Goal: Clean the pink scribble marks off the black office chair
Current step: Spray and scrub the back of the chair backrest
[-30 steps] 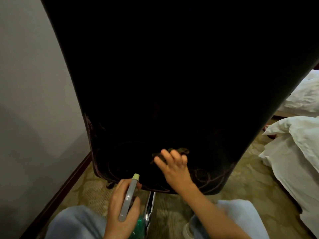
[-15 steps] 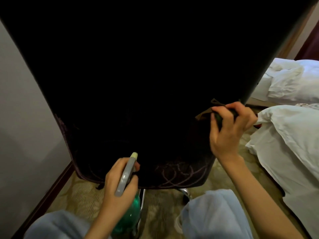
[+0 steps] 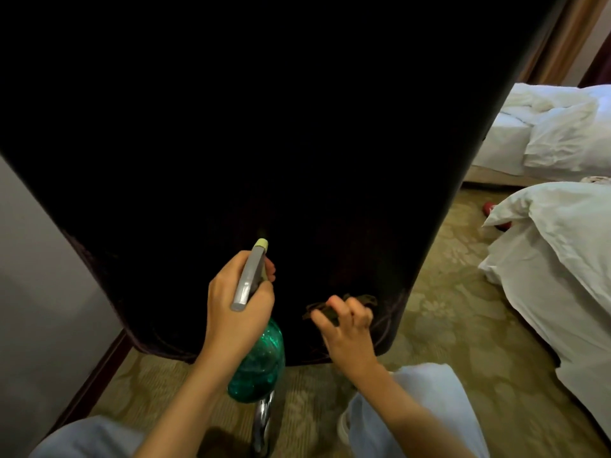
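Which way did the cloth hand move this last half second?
Yes: the right hand slid its cloth down the chair back, along its right side toward the bottom corner.

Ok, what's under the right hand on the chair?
A dark cloth, gripped by the right hand against the black chair. Any marks beneath it are covered.

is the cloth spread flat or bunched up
Bunched up: the right hand pinches the dark cloth into a crumpled wad against the lower chair back.

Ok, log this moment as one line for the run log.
left hand: grips spray bottle, nozzle toward chair back | right hand: holds dark cloth against its lower edge | marks: faint pink lines visible there
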Motion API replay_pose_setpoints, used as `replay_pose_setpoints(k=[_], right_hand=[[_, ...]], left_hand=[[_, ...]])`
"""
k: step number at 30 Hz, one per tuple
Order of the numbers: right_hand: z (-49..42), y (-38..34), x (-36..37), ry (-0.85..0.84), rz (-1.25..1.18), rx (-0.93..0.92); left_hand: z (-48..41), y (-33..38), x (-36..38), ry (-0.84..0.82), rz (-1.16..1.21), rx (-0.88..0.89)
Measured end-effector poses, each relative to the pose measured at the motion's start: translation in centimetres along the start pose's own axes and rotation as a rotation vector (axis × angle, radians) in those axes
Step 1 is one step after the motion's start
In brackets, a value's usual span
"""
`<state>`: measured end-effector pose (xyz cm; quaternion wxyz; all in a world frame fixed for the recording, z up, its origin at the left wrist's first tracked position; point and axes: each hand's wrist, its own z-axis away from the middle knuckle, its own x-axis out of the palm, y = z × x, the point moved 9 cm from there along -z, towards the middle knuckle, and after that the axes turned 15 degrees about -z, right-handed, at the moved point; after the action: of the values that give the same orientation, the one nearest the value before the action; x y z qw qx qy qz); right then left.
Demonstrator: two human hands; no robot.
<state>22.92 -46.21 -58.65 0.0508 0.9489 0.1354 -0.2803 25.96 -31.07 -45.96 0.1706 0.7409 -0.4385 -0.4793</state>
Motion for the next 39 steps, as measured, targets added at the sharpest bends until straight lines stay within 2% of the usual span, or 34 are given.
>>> replay_pose_setpoints(k=[2, 4, 10, 12, 18, 22, 25, 28, 31, 35, 39], right_hand=[[0.4, -0.5, 0.2, -0.057, -0.023, 0.022], [-0.2, -0.6, -1.4, -0.031, -0.089, 0.069], [-5.9, 3.4, -13.6, 0.4, -0.13, 0.166], [-7.5, 4.5, -14.9, 0.432, -0.119, 0.146], [-4.9, 3.0, -10.4, 0.374, -0.098, 0.021], [2.3, 1.2, -4.5, 0.165, 0.003, 0.001], [6.4, 0.4, -1.4, 0.026, 0.016, 0.06], [6.8, 0.7, -0.9, 0.0, -0.006, 0.173], [6.2, 0.3, -2.0, -0.018, -0.068, 0.19], [0.5, 0.3, -7.4, 0.168, -0.185, 0.22], [-8.3, -0.3, -13.3, 0.423, -0.171, 0.121]], left_hand=[[-0.1, -0.2, 0.0, -0.004, 0.001, -0.022], [0.0, -0.4, -0.1, -0.013, -0.022, -0.027], [0.1, -1.4, -1.4, -0.057, -0.031, -0.041], [0.0, -1.9, -2.0, -0.057, -0.051, -0.045], [-0.9, -4.0, -3.4, -0.095, -0.034, -0.101], [-1.2, -4.5, -3.9, -0.092, -0.034, -0.152], [-1.2, -4.6, -4.0, -0.085, -0.043, -0.155], [-1.1, -4.6, -3.9, -0.077, -0.04, -0.165], [-1.0, -4.5, -3.8, -0.097, -0.033, -0.148], [-0.8, -4.2, -4.0, -0.108, -0.05, -0.124], [-0.8, -4.8, -4.2, -0.11, -0.04, -0.159]])
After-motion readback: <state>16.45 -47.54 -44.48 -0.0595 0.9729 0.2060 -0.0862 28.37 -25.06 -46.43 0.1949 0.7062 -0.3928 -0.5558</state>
